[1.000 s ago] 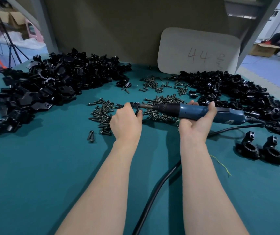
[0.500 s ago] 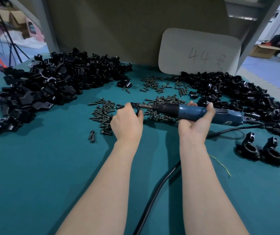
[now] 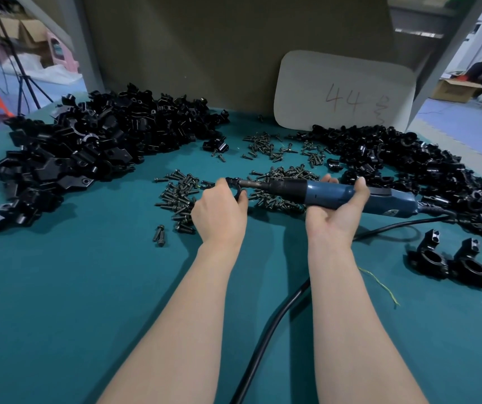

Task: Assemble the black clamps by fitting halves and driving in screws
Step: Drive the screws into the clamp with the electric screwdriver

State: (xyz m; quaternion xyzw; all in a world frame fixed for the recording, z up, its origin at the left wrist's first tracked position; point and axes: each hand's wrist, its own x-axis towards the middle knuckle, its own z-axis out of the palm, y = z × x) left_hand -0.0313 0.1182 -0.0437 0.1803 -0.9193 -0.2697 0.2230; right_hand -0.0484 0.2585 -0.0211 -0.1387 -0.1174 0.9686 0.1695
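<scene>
The left hand [image 3: 219, 209] is closed around a small black clamp [image 3: 235, 190], held above the mat among loose screws [image 3: 180, 196], while the right hand [image 3: 336, 211] grips the blue driver [image 3: 333, 195] lying level with its bit at the clamp. The clamp looks light, stiff and smooth, so it may twist under the bit. Pinching its body well clear of the screw hole seems best.

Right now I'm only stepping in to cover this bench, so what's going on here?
A person is assembling black clamps. The right hand holds a blue corded electric screwdriver sideways, its bit pressed to a clamp piece gripped in the left hand. Loose screws lie scattered on the green table between two heaps of black parts, and two finished clamps sit at the right.
</scene>
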